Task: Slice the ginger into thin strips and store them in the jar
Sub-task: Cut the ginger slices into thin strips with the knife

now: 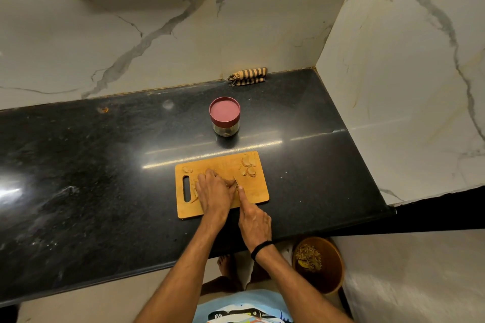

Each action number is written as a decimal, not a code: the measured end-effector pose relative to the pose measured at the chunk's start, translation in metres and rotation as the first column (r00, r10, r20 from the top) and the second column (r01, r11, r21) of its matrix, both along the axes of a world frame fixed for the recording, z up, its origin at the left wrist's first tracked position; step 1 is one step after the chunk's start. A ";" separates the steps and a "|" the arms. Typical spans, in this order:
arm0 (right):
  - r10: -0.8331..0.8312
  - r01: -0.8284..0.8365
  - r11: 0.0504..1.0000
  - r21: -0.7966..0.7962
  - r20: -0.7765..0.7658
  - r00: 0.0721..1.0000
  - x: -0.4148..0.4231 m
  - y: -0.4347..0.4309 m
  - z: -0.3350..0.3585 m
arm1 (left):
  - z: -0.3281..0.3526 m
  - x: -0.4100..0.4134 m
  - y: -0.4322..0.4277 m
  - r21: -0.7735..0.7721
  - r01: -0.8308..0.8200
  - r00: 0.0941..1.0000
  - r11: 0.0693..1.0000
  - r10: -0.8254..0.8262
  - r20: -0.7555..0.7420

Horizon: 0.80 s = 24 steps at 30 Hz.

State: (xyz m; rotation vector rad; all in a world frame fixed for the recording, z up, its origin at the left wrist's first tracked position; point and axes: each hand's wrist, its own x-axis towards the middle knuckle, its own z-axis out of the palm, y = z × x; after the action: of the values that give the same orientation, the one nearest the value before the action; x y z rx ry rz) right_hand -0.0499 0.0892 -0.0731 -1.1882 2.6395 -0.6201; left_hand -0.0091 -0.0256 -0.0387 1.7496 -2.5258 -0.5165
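Observation:
A wooden cutting board (258,191) lies on the black counter. My left hand (214,191) presses down on a piece of ginger at the board's middle; the ginger under it is mostly hidden. My right hand (253,220) grips a knife (236,181), index finger stretched along its spine, with the blade's tip showing right beside my left fingers. Flat ginger slices (248,165) lie in the board's far right corner, and a small ginger bit (186,169) sits at the far left. A glass jar with a red lid (225,115) stands shut behind the board.
The black granite counter (91,178) runs left, with marble walls behind and at the right. A striped folded cloth (248,76) lies at the back wall. A brown bin with peelings (319,263) stands on the floor below the counter's right end.

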 end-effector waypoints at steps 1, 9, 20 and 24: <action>0.002 -0.001 1.000 0.011 -0.027 1.000 0.001 0.003 0.000 | 0.002 -0.001 0.000 0.001 -0.001 1.000 1.000 0.001 0.014; 0.033 -0.027 0.998 0.062 -0.095 0.995 0.003 0.029 -0.006 | 0.006 -0.001 -0.003 0.052 -0.003 1.000 0.999 0.004 -0.002; 0.026 -0.021 0.998 0.051 -0.097 0.995 -0.002 0.038 -0.003 | 0.003 0.003 -0.006 0.098 -0.051 0.994 0.994 0.060 -0.095; 0.046 -0.041 0.998 0.053 -0.088 0.995 -0.001 0.037 -0.001 | 0.001 0.004 -0.006 0.095 -0.065 0.990 0.993 0.076 -0.116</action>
State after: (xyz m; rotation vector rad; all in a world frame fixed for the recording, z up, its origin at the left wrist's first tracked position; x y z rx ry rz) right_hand -0.0505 0.1260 -0.0743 -1.2837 2.6767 -0.5007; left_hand -0.0049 -0.0319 -0.0379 1.7720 -2.3864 -0.7194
